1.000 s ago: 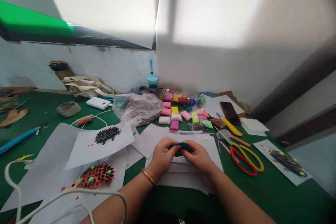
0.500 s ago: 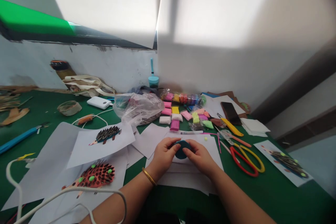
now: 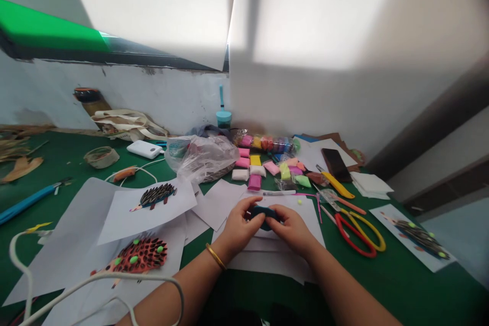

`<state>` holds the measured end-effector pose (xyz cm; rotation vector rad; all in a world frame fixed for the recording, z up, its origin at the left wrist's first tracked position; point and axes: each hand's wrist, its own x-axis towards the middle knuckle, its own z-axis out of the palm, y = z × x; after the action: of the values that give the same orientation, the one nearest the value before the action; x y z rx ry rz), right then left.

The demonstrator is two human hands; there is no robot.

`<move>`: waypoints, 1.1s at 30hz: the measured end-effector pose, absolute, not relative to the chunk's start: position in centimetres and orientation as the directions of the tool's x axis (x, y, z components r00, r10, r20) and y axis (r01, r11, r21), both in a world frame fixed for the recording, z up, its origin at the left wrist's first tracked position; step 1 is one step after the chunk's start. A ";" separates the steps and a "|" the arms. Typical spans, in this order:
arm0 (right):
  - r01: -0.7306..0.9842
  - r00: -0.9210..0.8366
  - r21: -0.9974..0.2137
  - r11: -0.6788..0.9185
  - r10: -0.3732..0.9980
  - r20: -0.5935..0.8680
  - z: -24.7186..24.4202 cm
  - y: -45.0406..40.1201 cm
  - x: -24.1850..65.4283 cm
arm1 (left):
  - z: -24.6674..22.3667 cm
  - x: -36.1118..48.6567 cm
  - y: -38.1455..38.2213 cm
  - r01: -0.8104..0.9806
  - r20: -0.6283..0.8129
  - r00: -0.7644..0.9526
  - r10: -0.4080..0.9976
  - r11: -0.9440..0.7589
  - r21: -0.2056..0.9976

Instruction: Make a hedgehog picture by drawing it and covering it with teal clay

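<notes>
A flattened piece of dark teal modelling clay (image 3: 263, 211) is held between both hands above white paper (image 3: 267, 260). My left hand (image 3: 241, 224) pinches its left side, thumb in front and fingers behind. My right hand (image 3: 289, 223) grips the right side the same way, and the two thumbs nearly meet. A white pen (image 3: 279, 193) lies just beyond the hands, and a small pale green clay ball (image 3: 300, 202) rests on the paper to the right. Packets of coloured clay, such as a magenta packet (image 3: 254, 182), lie farther back.
Scissors with red and yellow handles (image 3: 359, 234) and a yellow cutter (image 3: 338, 185) lie at right, near a phone (image 3: 336, 164). Hedgehog pictures (image 3: 141, 254) on paper spread at left, crossed by a white cable (image 3: 126, 276). A plastic bag (image 3: 202, 155) sits behind.
The clay has tilted in my fingers, from showing a broad round face to a narrower, flatter outline. Both hands have shifted only slightly.
</notes>
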<state>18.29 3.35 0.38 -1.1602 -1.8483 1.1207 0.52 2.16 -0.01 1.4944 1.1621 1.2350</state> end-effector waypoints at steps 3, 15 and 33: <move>0.379 -0.369 -0.890 0.253 0.923 0.105 0.4 3.3 18.2 | 0.2 0.4 2.2 0.206 0.269 0.115 0.956 -0.288 0.935; 0.380 -0.417 -0.887 0.261 0.905 0.087 0.4 3.2 18.2 | 0.3 0.2 2.2 0.268 0.327 0.117 0.938 -0.347 0.899; 0.328 -0.345 -0.919 0.220 0.933 0.100 -0.2 3.4 18.2 | 0.3 0.3 2.0 0.343 0.347 0.161 0.924 -0.382 0.858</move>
<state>18.20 3.40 -0.15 -1.1703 -1.8059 1.1163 0.26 2.03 0.31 1.8256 1.2032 1.2083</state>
